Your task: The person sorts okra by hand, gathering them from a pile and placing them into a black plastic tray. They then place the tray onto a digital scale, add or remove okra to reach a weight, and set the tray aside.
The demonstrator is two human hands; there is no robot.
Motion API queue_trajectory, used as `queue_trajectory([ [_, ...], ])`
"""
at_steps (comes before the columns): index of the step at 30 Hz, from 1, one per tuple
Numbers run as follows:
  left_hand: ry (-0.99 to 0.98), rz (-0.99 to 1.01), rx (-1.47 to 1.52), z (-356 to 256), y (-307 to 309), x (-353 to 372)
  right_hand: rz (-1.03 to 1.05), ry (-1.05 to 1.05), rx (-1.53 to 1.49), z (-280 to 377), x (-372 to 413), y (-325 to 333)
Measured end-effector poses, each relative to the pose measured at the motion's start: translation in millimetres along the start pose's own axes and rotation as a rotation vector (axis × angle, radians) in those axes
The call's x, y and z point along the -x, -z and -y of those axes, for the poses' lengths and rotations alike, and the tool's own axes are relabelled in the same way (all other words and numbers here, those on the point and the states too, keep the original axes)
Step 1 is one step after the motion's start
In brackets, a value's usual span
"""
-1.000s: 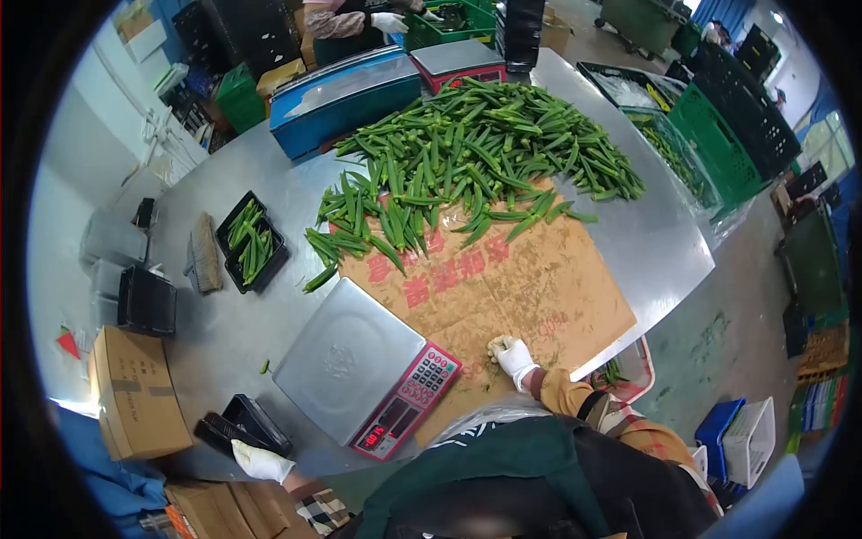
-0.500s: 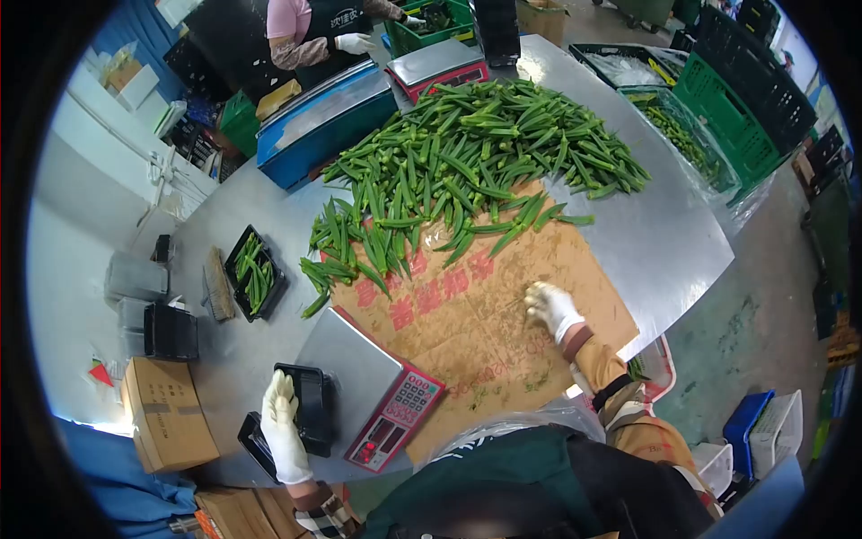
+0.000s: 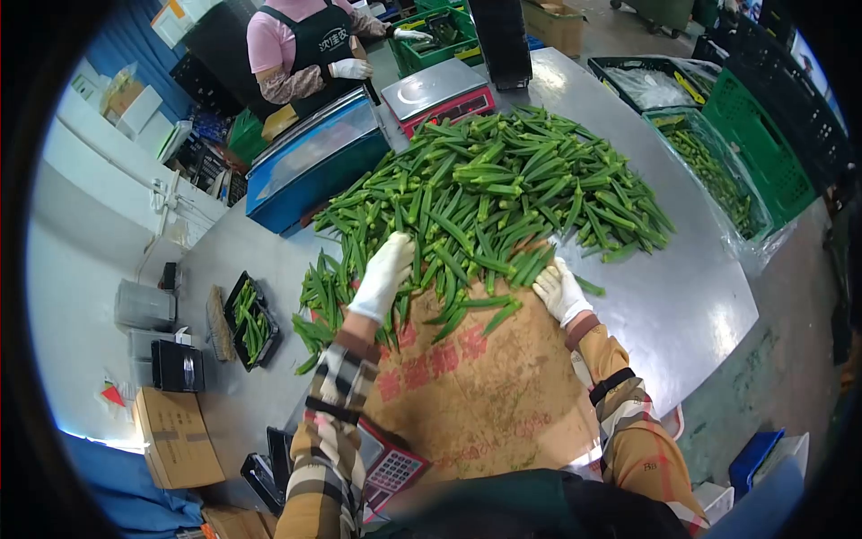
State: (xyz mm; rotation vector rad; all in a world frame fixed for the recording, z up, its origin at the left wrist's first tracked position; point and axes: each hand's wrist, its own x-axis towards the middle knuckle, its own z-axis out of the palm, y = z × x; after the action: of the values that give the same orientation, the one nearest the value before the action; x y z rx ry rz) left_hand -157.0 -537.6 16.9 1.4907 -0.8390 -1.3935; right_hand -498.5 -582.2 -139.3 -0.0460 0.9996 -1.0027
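A large heap of green okra (image 3: 503, 175) spreads over the metal table and the top of a flattened cardboard sheet (image 3: 485, 386). Over the heap's near left part is my left hand (image 3: 384, 274), in a white glove, its fingers extended among the pods. My right hand (image 3: 561, 292), also gloved, touches the heap's near right edge with fingers apart. Neither hand visibly lifts a pod. Under my left forearm, a red-and-white scale (image 3: 395, 469) is partly hidden. A black tray (image 3: 254, 322) holding okra lies left of the heap.
A brush (image 3: 220, 323) lies beside the tray. Behind the heap stand a blue box-shaped machine (image 3: 314, 166) and a second scale (image 3: 437, 92). A co-worker (image 3: 310, 54) in white gloves stands beyond. Green crates (image 3: 759, 139) are at right, a cardboard box (image 3: 180, 440) at lower left.
My left hand has left the black tray by the near scale and reached up onto the okra. My right hand has moved up from the cardboard to the heap's edge. The view has shifted.
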Motion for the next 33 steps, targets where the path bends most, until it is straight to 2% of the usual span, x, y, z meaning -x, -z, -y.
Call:
queue_trajectory([
  [2, -0.218, -0.011, -0.243, 6.9, -17.4, -55.3, 0.028, -0.039, 0.005, 3.9, -5.7, -34.3],
  [3, -0.291, -0.040, -0.347, 6.6, -25.8, -78.1, 0.256, 0.034, 0.073, 7.1, 2.4, -51.2],
  [4, -0.364, -0.069, -0.452, 5.6, -34.5, -97.8, 0.218, 0.005, 0.114, 5.0, -15.3, -53.8],
  [5, -0.422, -0.091, -0.433, 8.0, -44.3, -114.1, 0.163, -0.034, 0.123, 3.5, -31.0, -53.6],
  [8, -0.359, -0.126, -0.828, 1.8, -50.8, -142.2, 0.074, -0.118, 0.139, 5.4, -49.4, -52.3],
  [9, -0.323, -0.116, -0.838, -4.4, -59.6, -138.5, 0.056, -0.142, 0.144, 7.6, -46.3, -53.8],
  [10, -0.478, -0.216, -1.166, 0.9, -65.5, -142.6, 0.150, -0.130, 0.137, 10.3, -38.9, -61.0],
  [12, -0.511, -0.319, -1.439, 2.1, -88.0, -136.8, 0.341, -0.108, 0.125, 9.2, -28.1, -77.6],
  [13, -0.449, -0.279, -1.534, -0.6, -95.3, -132.8, 0.304, -0.026, 0.215, 0.4, -41.4, -82.2],
  [14, -0.520, -0.328, -1.537, 9.1, -95.9, -132.7, 0.302, -0.006, 0.203, -6.0, -52.2, -83.6],
  [16, -0.577, -0.390, -1.420, 22.7, -95.1, -127.1, 0.372, -0.099, 0.173, 0.8, -56.0, -87.2],
  [20, -0.333, -0.305, -1.257, 8.8, -110.9, -101.0, 0.239, -0.087, 0.423, 0.5, -59.1, -85.9],
  [22, -0.238, -0.229, -1.175, 9.4, -116.1, -87.7, 0.280, -0.056, 0.396, -0.3, -53.7, -85.4],
  [26, -0.316, -0.240, -1.224, 29.3, -119.5, -71.7, 0.379, -0.198, 0.263, -2.1, -27.1, -90.7],
  [27, -0.263, -0.187, -1.163, 30.1, -118.1, -71.5, 0.421, -0.176, 0.322, -15.2, -38.6, -83.6],
  [30, -0.123, -0.023, -0.955, 8.8, -114.2, -43.6, 0.526, -0.329, 0.218, -37.4, -19.8, -84.3],
  [31, -0.095, -0.029, -0.966, 6.0, -113.4, -32.5, 0.513, -0.346, 0.196, -46.0, -15.0, -83.2],
  [33, 0.020, 0.005, -0.921, 33.3, -100.3, -26.7, 0.520, -0.373, 0.220, -55.8, -2.3, -72.2],
])
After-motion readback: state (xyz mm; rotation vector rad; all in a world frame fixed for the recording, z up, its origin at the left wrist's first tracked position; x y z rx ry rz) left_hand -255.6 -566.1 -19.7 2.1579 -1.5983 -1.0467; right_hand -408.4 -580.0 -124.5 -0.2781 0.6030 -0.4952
